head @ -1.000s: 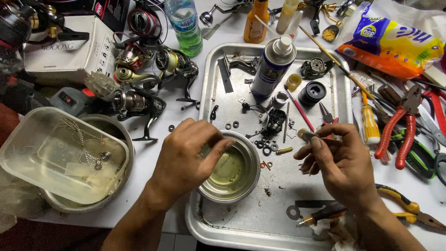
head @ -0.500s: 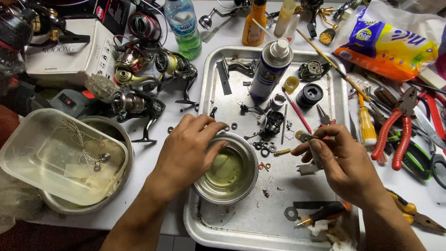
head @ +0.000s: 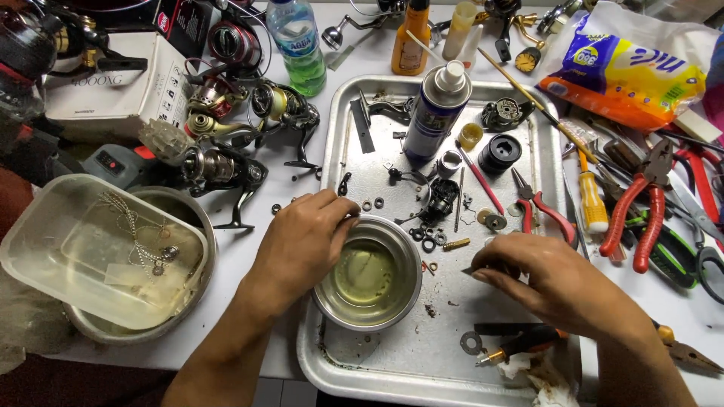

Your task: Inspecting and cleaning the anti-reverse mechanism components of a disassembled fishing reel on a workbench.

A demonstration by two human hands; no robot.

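Far left on the bench (head: 249, 249), a clear plastic tub (head: 98, 252) sits tilted in a grey bowl, with several fishing reels (head: 226, 162) just beyond it, beside a white box and a green bottle.

The left hand (head: 305, 241) lies on the near-left rim of the small steel bowl (head: 369, 275), fingers curled over the edge and pinching it. The bowl stands in the metal tray (head: 343, 162), at its near-left part, and holds a shallow pool of yellowish liquid. I'd judge it light and stiff, but slippery if that liquid is oil, and quick to slosh; the rim is the place to take it, and it should be kept level.

Just right of the bowl, small washers, rings and a brass pin (head: 455, 244) lie loose on the tray. Behind them stands a spray can (head: 436, 113).

The right hand (head: 554, 283) hovers low over the tray, well clear of the bowl, fingertips pressed together on something tiny and dark; I cannot tell what it is. Such a part would be light and easily dropped.

Right of the tray lie red-handled pliers (head: 637, 215) and a yellow bag (head: 630, 71).
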